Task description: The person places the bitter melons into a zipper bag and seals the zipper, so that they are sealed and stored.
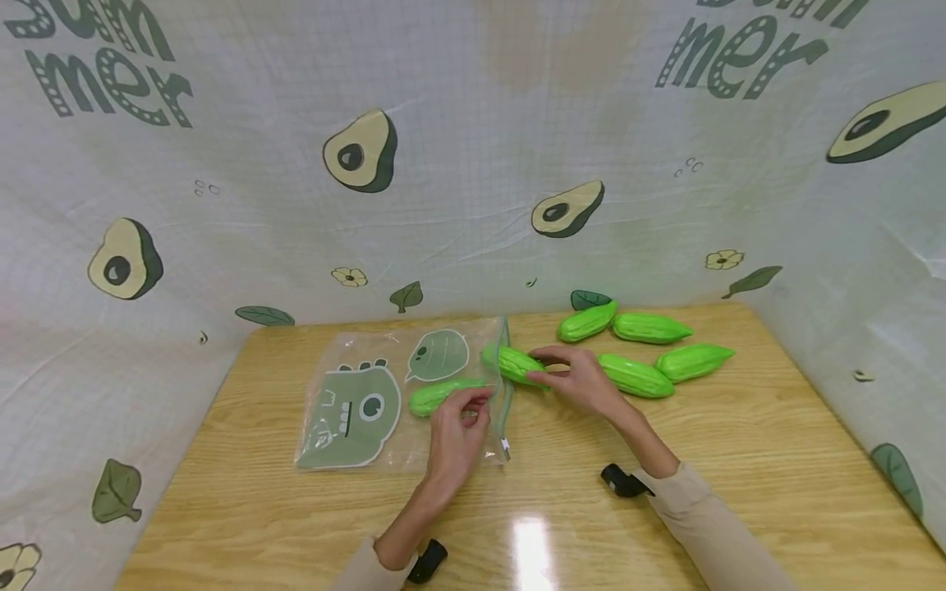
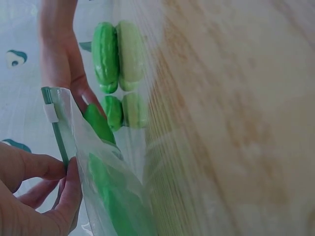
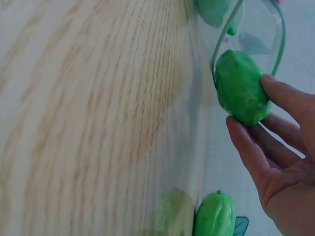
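A clear zip bag (image 1: 414, 447) with a green cartoon print lies flat on the table, its green-edged mouth facing right. My left hand (image 1: 456, 439) pinches the bag's edge near the mouth; in the left wrist view, thumb and finger grip the green zip strip (image 2: 60, 140). One green bitter melon (image 1: 432, 399) is inside the bag, partly behind that hand. My right hand (image 1: 584, 382) holds another bitter melon (image 1: 517, 364) by its near end. Its far end sits inside the bag's mouth, and the right wrist view shows this melon (image 3: 241, 88) between thumb and fingers.
Several more bitter melons (image 1: 650, 327) lie on the wooden table (image 1: 591, 542) to the right, one close behind my right hand. A white cloth backdrop (image 1: 458, 246) with avocado prints rises behind and at both sides. A white slider (image 1: 506, 446) sits at the mouth's near corner.
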`<state>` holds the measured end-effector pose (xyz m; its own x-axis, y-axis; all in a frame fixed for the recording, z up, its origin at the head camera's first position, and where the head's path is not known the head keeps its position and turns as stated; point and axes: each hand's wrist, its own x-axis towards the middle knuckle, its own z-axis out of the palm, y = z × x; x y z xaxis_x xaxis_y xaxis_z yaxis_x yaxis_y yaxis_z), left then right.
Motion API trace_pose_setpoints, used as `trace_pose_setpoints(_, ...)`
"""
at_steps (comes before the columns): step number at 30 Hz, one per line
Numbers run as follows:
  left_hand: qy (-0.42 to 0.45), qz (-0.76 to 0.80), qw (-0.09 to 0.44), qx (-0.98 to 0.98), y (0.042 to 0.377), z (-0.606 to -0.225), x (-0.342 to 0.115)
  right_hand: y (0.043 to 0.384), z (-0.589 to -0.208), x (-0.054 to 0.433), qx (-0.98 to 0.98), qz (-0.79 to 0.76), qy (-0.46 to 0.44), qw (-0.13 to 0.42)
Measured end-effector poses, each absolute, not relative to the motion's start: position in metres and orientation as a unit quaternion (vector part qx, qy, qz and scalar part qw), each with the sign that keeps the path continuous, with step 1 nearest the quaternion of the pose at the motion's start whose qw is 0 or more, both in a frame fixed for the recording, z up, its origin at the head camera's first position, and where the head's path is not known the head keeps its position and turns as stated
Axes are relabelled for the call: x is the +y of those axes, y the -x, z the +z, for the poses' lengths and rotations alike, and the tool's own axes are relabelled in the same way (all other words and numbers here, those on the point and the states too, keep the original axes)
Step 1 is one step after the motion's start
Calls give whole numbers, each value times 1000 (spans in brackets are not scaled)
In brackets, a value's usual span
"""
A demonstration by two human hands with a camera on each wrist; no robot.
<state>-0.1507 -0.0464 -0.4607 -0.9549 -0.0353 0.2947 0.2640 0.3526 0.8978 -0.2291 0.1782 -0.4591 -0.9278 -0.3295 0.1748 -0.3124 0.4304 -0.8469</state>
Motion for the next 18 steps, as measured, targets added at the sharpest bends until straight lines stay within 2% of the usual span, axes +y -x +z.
trace_pose_setpoints(18,63,-561,127,-816,151,-459,-46,238,-463,170,854,-474,213,7)
